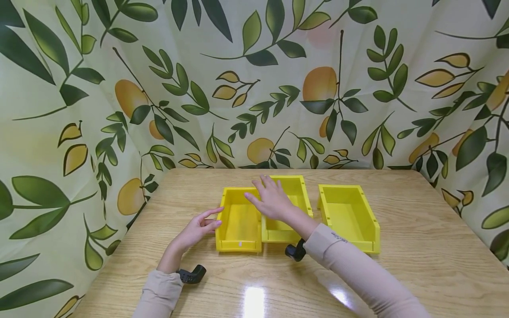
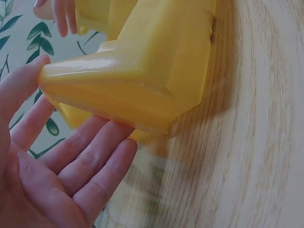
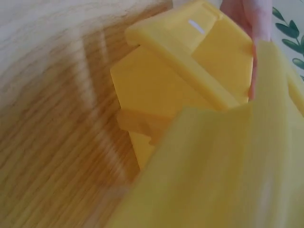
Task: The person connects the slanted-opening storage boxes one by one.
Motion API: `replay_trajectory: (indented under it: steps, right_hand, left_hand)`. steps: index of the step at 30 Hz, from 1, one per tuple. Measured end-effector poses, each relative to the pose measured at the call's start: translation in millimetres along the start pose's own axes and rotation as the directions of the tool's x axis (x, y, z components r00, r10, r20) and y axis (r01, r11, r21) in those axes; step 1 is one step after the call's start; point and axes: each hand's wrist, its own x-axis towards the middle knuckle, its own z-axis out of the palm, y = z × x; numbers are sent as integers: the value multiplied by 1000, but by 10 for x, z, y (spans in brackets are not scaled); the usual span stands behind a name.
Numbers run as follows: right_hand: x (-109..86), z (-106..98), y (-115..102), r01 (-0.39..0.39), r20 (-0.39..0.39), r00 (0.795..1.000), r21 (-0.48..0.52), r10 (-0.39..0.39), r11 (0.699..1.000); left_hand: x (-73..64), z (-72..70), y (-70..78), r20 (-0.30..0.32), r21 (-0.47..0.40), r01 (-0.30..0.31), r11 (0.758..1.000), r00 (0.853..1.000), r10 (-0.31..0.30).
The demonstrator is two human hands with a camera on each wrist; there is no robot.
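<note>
Three yellow plastic storage bins sit on the table. My left hand [image 1: 200,230] is at the outer side of the left bin [image 1: 238,221]. In the left wrist view its fingers [image 2: 102,149] lie fairly straight against the bin's side, with the thumb by the rim. Above the middle bin [image 1: 296,194], my right hand [image 1: 274,202] has its fingers spread, with one pointing toward the left bin. Whether it touches a wall is unclear. The right wrist view shows the left bin [image 3: 147,85] and a nearer yellow bin [image 3: 204,161], but not the right hand.
The right bin [image 1: 350,216] stands a small gap away from the middle one. All rest on a wood-grain table [image 1: 413,247]. A leaf-patterned cloth [image 1: 254,97] hangs behind and at both sides. Each wrist wears a black camera mount [image 1: 192,274].
</note>
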Motion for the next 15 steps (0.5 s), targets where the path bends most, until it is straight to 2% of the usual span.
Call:
replay_trajectory:
  steps: [15]
  right_hand:
    - [-9, 112, 27, -3, -68, 998, -45, 0, 999]
  left_hand:
    - [-12, 1, 19, 2, 3, -1, 1000, 1000, 1]
